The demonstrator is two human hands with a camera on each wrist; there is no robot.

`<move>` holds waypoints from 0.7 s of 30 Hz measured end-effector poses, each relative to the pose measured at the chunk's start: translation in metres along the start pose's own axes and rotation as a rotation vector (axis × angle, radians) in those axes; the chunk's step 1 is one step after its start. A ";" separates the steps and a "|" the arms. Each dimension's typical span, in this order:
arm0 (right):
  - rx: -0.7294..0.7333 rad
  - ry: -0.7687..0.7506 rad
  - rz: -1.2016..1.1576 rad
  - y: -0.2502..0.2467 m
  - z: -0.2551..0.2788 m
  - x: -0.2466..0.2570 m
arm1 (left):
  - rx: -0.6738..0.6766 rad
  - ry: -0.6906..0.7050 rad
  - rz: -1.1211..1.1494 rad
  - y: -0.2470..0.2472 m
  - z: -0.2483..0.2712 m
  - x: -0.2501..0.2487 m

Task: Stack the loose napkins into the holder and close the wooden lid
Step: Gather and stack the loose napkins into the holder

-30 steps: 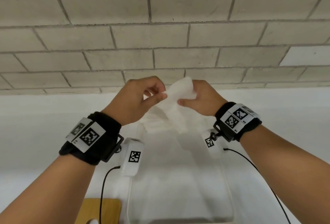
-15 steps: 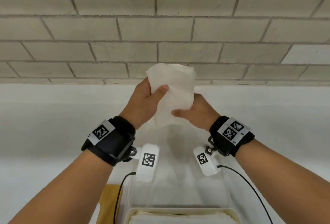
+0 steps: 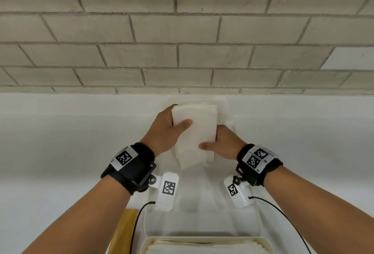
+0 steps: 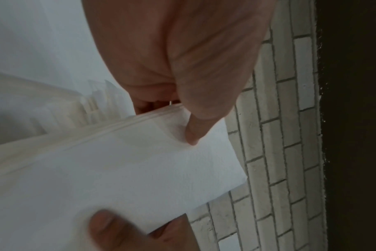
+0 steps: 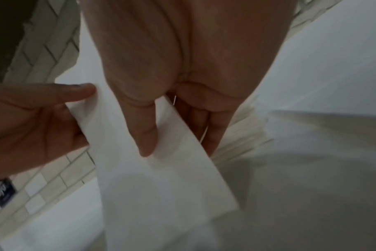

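Nearest: napkin holder (image 3: 206,240), cream, open top, at bottom edge of head view. Already had folded napkins (image 3: 206,249) stacked inside, roughly level w/ rim. Wooden lid (image 3: 124,227) lay just beside holder's left side, off, only partly seen.

Mid: both hands raised above white table (image 3: 60,152). Left hand (image 3: 165,130) clamped on napkin bundle (image 3: 194,132), thumb on front face, fingers behind. Right hand (image 3: 221,142) pinched lower right edge, thumb on front.

Far: more loose napkins (image 3: 226,120) on table behind bundle, near brick wall (image 3: 182,31).

Step, prob.: squaring bundle before loading. To do well: keep edges flush, hold both sides, lower flat into holder so nothing fans out. Holder looked near full; lid fit may get tight.
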State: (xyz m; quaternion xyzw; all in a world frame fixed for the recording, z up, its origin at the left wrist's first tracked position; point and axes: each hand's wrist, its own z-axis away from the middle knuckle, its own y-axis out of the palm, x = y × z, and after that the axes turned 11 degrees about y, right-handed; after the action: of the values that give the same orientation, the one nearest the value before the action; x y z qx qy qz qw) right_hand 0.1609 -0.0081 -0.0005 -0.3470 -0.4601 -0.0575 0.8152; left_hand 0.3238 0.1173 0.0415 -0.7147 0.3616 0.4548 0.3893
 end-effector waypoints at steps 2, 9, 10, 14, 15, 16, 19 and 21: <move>0.080 0.016 0.112 0.003 0.002 -0.007 | -0.038 0.008 -0.047 -0.001 0.001 0.001; -0.076 0.082 -0.388 -0.027 0.048 0.006 | 0.105 0.159 -0.236 -0.059 0.026 -0.032; -0.094 0.069 -0.486 -0.030 0.062 0.010 | 0.128 0.092 -0.200 -0.066 0.038 -0.038; -0.050 0.021 -0.430 -0.025 0.126 0.018 | 0.190 -0.131 -0.159 -0.078 0.101 -0.064; -0.030 0.019 -0.389 -0.021 0.142 0.017 | 0.211 -0.153 -0.144 -0.079 0.119 -0.070; -0.005 0.018 -0.370 -0.016 0.157 0.014 | 0.237 -0.174 -0.115 -0.077 0.137 -0.076; 0.083 0.016 -0.268 -0.003 0.195 0.002 | 0.345 -0.248 -0.044 -0.064 0.189 -0.090; 0.096 0.032 -0.144 0.003 0.214 -0.005 | 0.389 -0.232 -0.171 -0.051 0.218 -0.091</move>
State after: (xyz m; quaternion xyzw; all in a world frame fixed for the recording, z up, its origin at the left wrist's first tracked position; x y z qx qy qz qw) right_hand 0.0071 0.1253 0.0654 -0.2723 -0.4732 -0.0994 0.8319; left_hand 0.2582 0.3473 0.0758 -0.5972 0.3333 0.4210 0.5959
